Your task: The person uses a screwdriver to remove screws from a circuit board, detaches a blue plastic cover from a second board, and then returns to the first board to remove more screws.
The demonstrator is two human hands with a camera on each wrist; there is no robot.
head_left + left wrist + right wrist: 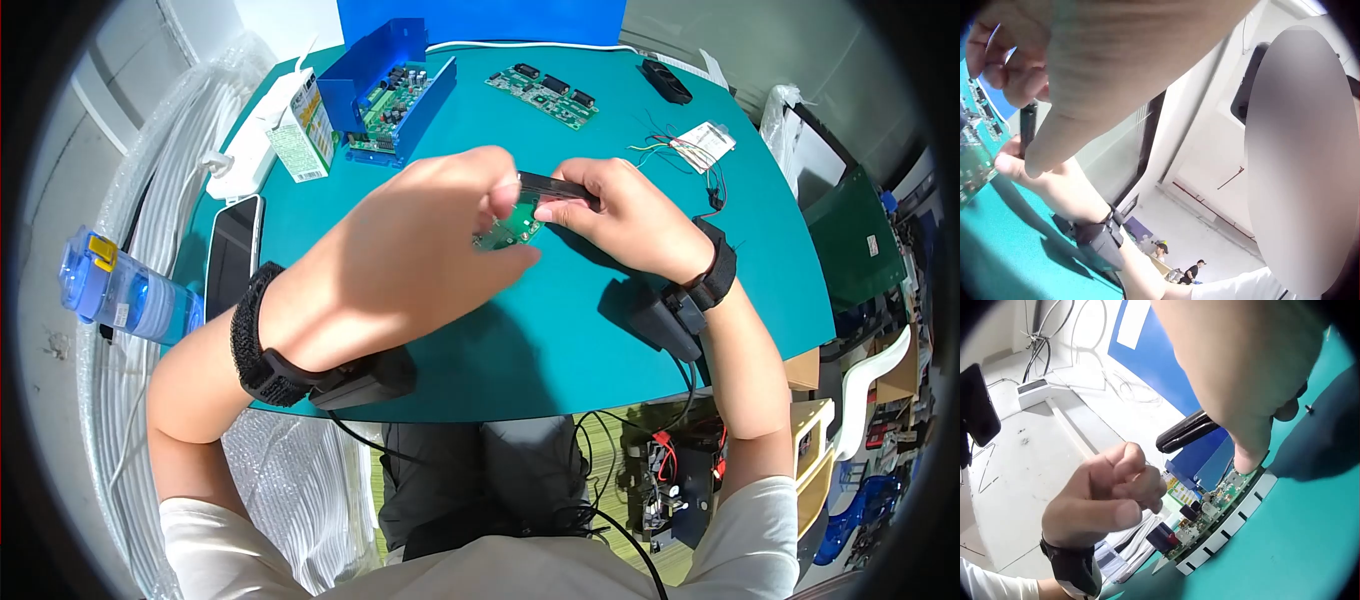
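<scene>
My right hand [625, 215] holds a slim black object [555, 187] and pinches the edge of a green circuit board [515, 228]. In the right wrist view, the black object [1186, 432] juts out above the component side of the board [1225, 501], which has a pale slotted strip along its edge. My left hand [1100, 497] is beside them with its fingers loosely bent, a gap between it and the black tip. From the left wrist view, the left hand [1104, 69] covers part of the scene, and the black object [1028, 128] stands between it and the right hand [1066, 190].
At the back of the green table [440, 385] are a blue metal housing [350, 100] with a board inside, another board [545, 95] and a black item [666, 82]. A carton [298, 130], phone [234, 255] and bottle [135, 295] are left, wires [680, 147] right. A tiny dark piece [1309, 409] lies nearby.
</scene>
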